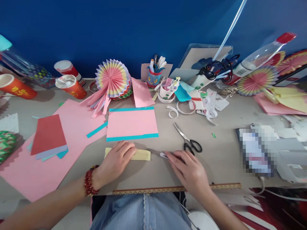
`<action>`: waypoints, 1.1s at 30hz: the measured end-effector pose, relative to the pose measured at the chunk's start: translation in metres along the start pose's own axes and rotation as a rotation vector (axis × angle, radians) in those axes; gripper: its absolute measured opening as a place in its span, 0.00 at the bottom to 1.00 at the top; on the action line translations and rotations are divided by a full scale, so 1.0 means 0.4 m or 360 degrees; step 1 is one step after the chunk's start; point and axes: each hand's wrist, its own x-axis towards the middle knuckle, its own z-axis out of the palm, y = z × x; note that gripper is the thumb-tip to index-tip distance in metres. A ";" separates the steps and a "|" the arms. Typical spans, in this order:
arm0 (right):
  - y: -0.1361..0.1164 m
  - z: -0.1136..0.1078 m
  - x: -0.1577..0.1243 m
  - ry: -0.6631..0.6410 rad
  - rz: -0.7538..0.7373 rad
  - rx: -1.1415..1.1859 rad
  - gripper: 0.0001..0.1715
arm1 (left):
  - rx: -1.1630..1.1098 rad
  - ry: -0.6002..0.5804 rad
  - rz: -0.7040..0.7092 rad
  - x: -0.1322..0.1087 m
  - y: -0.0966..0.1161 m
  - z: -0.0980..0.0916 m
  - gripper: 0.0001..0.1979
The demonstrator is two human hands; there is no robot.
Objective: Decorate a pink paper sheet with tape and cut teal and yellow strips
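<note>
My left hand [119, 158] lies over a pale yellow paper strip [144, 155], its fingers bent and pressed together, holding the strip down against the table. Part of the strip is hidden beneath it. In my right hand [189, 167] is a craft knife [163, 155] with a pale handle. Its blade points left and meets the strip's right end; whether it is cutting I cannot tell. Just beyond the strip lies a pink sheet [131, 123] with blue bands along two edges. Scissors [189, 139] with black handles rest beyond my right hand, blades apart.
Large pink paper [72, 127] covers the left side, with red and blue sheets [49, 134] on it. A folded paper fan [111, 78], a pen cup [154, 78] and tape rolls [185, 108] stand or lie along the back. A phone [255, 151] is at right.
</note>
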 end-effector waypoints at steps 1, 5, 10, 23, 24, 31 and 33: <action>-0.002 -0.001 0.001 0.0005 -0.0004 -0.0004 0.19 | -0.0010 -0.0007 -0.0004 0.001 0.000 -0.001 0.11; -0.002 -0.002 0.001 0.0019 -0.0010 -0.0020 0.19 | -0.0019 -0.0006 -0.0015 0.003 0.001 -0.003 0.10; 0.001 0.000 -0.001 0.0009 0.0012 -0.0041 0.19 | -0.0016 -0.0011 0.0003 0.005 -0.001 -0.002 0.10; -0.015 0.004 -0.001 0.0016 -0.0061 -0.0151 0.18 | 0.0128 -0.0088 0.0279 0.011 0.003 -0.020 0.19; -0.016 0.004 0.000 0.0009 -0.0072 -0.0163 0.18 | 0.0141 -0.0163 0.0390 0.015 0.004 -0.025 0.21; -0.020 0.004 0.002 -0.0005 -0.0085 -0.0243 0.18 | 0.0243 -0.0404 0.0578 0.023 0.003 -0.028 0.46; -0.020 0.004 0.001 -0.0015 -0.0097 -0.0259 0.18 | 0.0249 -0.0407 0.0572 0.021 0.003 -0.026 0.46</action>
